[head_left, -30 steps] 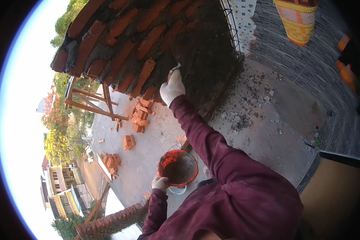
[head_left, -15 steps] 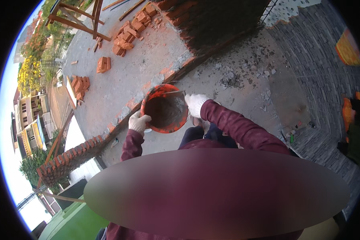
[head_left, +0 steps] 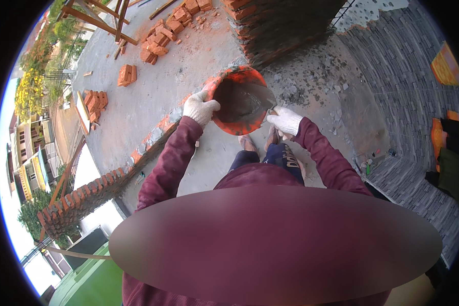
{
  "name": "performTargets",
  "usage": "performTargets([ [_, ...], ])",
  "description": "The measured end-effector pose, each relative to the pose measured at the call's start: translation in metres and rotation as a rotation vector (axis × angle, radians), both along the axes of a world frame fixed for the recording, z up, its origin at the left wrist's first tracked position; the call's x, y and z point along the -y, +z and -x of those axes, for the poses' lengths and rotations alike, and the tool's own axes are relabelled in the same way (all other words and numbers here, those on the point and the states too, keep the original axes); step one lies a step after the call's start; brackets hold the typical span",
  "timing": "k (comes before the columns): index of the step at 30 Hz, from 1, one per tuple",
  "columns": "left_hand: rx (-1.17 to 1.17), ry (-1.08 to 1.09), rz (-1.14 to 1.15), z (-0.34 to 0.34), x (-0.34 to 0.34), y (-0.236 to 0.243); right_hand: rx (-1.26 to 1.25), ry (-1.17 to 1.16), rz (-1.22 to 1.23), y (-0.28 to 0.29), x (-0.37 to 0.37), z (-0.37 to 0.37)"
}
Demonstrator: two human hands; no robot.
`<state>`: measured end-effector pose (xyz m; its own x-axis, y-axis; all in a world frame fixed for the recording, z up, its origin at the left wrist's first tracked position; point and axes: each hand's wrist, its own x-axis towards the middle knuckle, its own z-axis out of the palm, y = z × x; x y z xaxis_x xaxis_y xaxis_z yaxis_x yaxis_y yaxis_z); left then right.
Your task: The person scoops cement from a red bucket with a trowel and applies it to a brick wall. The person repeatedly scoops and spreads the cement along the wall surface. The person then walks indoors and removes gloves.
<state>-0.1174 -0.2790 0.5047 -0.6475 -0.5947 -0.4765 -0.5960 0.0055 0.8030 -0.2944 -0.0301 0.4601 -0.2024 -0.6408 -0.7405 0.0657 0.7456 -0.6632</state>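
Note:
An orange bucket (head_left: 238, 127), smeared with grey, is in front of me with its mouth facing up toward me. Wet grey mortar (head_left: 234, 102) lies inside it. My left hand (head_left: 201, 108), in a white knit glove, is closed on the bucket's left rim, thumb over the edge. On the right side my gloved right hand (head_left: 285, 121) is closed round the handle of a trowel (head_left: 261, 97), whose grey blade reaches into the bucket over the mortar. The bucket's underside is hidden, so I cannot tell whether it rests on anything.
A low brick wall edge (head_left: 160, 130) runs diagonally left of the bucket, meeting a taller plastered brick wall (head_left: 285, 30). Loose bricks (head_left: 160, 41) lie beyond it. Mortar crumbs (head_left: 311, 84) litter the floor at right. My feet (head_left: 271, 136) stand just below the bucket.
The bucket has moved right and farther from me, with my left hand still on its rim. My right hand has also shifted right, and the trowel blade now shows broader over the mortar.

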Motion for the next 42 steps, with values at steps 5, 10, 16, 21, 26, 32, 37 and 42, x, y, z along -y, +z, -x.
performTargets([
  [5, 0.108, -0.278, 0.259, 0.028, -0.002, 0.001, 0.635, -0.396, 0.149, -0.069, -0.017, -0.025],
  [10, 0.076, -0.102, 0.028, 0.03, -0.002, 0.024, 0.788, -0.545, 0.27, -0.02, -0.044, -0.048],
  [16, 0.012, -0.048, -0.154, 0.064, -0.004, 0.004, 0.92, -0.652, 0.489, -0.03, -0.079, -0.053],
  [21, 0.038, -0.002, -0.228, 0.084, 0.001, -0.03, 1.254, -0.723, 0.758, -0.015, -0.098, -0.033],
  [26, -0.024, 0.161, -0.308, 0.093, -0.01, -0.047, 0.999, -0.971, 1.12, 0.015, -0.113, 0.042],
  [32, -0.037, 0.333, -0.33, 0.06, -0.034, -0.04, 0.207, -1.59, 1.055, 0.084, -0.078, 0.186],
  [37, 0.025, 0.465, -0.17, 0.018, -0.043, -0.016, -0.193, -1.719, 0.765, 0.096, 0.027, 0.314],
  [42, 0.11, 0.511, -0.135, -0.001, -0.042, -0.008, -0.733, -1.366, 0.678, 0.144, 0.161, 0.371],
])
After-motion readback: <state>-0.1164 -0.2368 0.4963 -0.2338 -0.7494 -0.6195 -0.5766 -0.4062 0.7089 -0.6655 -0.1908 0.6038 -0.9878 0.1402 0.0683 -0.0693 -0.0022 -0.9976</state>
